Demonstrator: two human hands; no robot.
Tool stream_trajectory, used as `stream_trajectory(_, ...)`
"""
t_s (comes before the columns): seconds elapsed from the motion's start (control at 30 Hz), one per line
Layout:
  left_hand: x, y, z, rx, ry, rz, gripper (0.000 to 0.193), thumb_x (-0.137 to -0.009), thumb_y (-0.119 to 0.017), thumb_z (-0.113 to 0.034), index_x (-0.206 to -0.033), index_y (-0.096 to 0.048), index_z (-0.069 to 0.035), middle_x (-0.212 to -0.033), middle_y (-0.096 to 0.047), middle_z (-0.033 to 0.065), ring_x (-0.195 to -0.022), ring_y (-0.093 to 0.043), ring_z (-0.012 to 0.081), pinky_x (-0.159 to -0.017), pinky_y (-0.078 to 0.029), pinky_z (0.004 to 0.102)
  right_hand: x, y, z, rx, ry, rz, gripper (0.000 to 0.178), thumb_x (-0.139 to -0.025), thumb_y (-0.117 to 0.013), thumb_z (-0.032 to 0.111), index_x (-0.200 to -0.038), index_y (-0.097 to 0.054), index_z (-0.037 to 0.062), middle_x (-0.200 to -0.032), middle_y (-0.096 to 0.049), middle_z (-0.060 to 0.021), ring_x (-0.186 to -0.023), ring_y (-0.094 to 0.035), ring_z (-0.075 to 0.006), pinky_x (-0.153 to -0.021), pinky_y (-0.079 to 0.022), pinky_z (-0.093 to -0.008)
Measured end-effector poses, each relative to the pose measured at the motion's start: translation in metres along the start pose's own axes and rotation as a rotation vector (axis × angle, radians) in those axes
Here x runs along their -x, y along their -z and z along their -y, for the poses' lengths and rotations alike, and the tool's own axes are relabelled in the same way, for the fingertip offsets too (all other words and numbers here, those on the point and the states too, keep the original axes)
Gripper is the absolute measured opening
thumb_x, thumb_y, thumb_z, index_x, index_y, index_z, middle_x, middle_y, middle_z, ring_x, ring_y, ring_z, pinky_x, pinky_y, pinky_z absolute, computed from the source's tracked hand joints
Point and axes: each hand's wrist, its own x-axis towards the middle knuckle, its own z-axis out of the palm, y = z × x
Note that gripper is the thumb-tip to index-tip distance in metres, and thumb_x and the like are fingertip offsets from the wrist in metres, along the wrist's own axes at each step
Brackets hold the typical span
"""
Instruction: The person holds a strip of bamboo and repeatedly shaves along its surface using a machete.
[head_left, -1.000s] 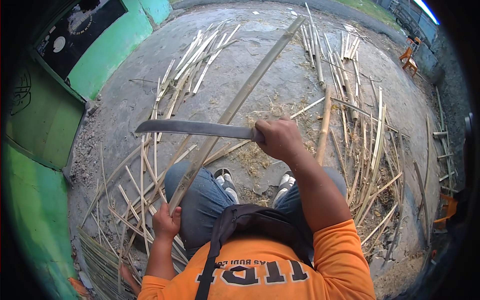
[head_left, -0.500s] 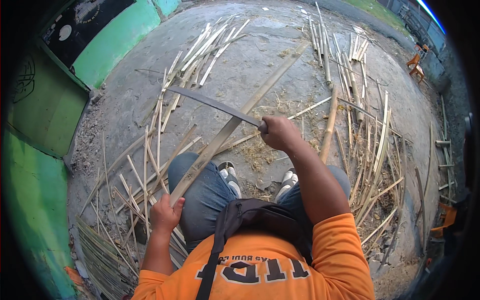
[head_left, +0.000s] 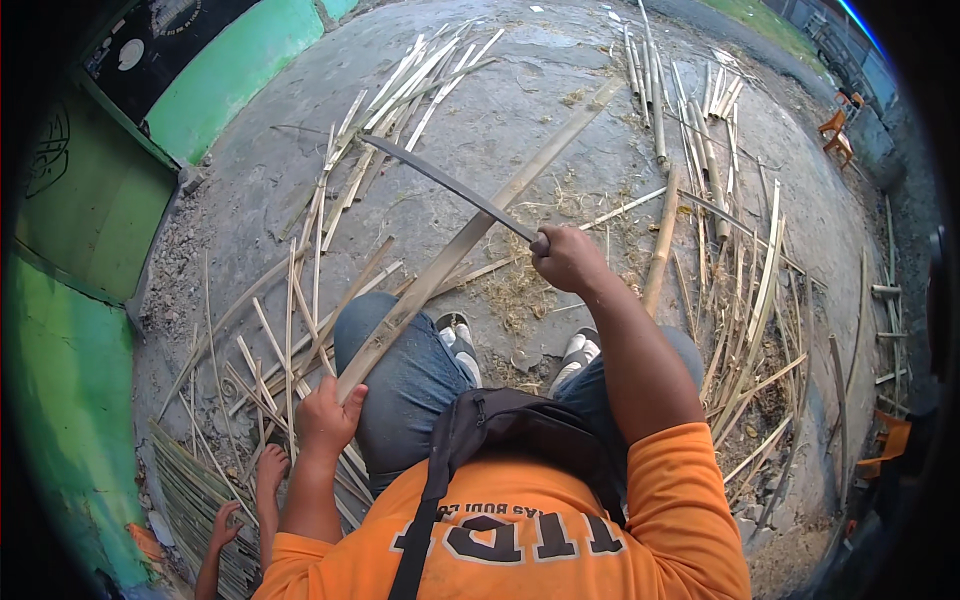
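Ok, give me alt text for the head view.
A seated person's right hand holds a long machete over a long bamboo strip, whose near end the left hand grips at the knee. Split bamboo slats litter the concrete ground.

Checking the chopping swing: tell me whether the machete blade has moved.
Yes. The machete blade has swung from level to tip-up, angling away across the long bamboo strip.

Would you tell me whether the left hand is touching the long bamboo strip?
Touching: the head view shows the left hand gripping the near end of the bamboo strip.
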Motion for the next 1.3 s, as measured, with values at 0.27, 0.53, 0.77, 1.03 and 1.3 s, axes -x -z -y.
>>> stream_trajectory(0.27, -0.004, -0.004, -0.001, 0.08, -0.044, 0.001, 0.063, -0.099, -0.06, -0.064, -0.086, -0.058, -0.003, -0.077, -0.066, 0.0253, -0.073, -0.066, 0.0512, -0.063, -0.051, 0.0574, 0.015, -0.011, 0.036, 0.177, 0.308, 0.194, 0.02, -0.092, -0.063, 0.026, -0.096, -0.072, 0.0088, -0.085, -0.073, -0.0222, -0.087, -0.07, -0.0464, -0.077, -0.057, -0.0541)
stream_trajectory(0.53, -0.005, 0.005, -0.008, 0.0, -0.018, -0.01, 0.062, -0.1, -0.061, -0.062, -0.083, -0.054, -0.002, -0.074, -0.063, 0.0272, -0.073, -0.064, 0.0531, -0.061, -0.049, 0.0593, -0.005, -0.031, -0.016, -0.132, -0.089, 0.022, 0.02, -0.094, -0.061, 0.023, -0.099, -0.073, 0.0076, -0.096, -0.073, -0.0242, -0.095, -0.07, -0.0464, -0.084, -0.056, -0.0536)
stream_trajectory(0.77, -0.006, 0.011, 0.003, -0.065, -0.043, 0.046, 0.062, -0.099, -0.06, -0.063, -0.084, -0.055, -0.003, -0.073, -0.064, 0.0255, -0.071, -0.065, 0.0517, -0.061, -0.049, 0.0592, 0.014, -0.041, 0.03, 0.141, 0.277, 0.23, 0.019, -0.088, -0.064, 0.025, -0.098, -0.076, 0.014, -0.089, -0.075, -0.0179, -0.09, -0.072, -0.0414, -0.081, -0.058, -0.0524)
stream_trajectory(1.03, -0.005, 0.009, -0.008, -0.027, 0.007, 0.006, 0.062, -0.099, -0.061, -0.064, -0.085, -0.056, -0.004, -0.072, -0.064, 0.0254, -0.07, -0.066, 0.0508, -0.059, -0.051, 0.0579, 0.004, -0.045, 0.007, 0.161, 0.14, 0.165, 0.018, -0.089, -0.063, 0.027, -0.095, -0.075, 0.0144, -0.089, -0.074, -0.0182, -0.088, -0.072, -0.0414, -0.077, -0.058, -0.0535)
stream_trajectory(1.3, -0.002, 0.005, -0.006, -0.02, -0.024, -0.022, 0.062, -0.099, -0.061, -0.064, -0.086, -0.058, -0.004, -0.072, -0.065, 0.0242, -0.068, -0.066, 0.0489, -0.059, -0.051, 0.0569, 0.017, -0.046, 0.016, 0.074, 0.177, 0.054, 0.018, -0.091, -0.061, 0.025, -0.092, -0.073, 0.0126, -0.086, -0.073, -0.0203, -0.087, -0.071, -0.043, -0.077, -0.058, -0.0546)
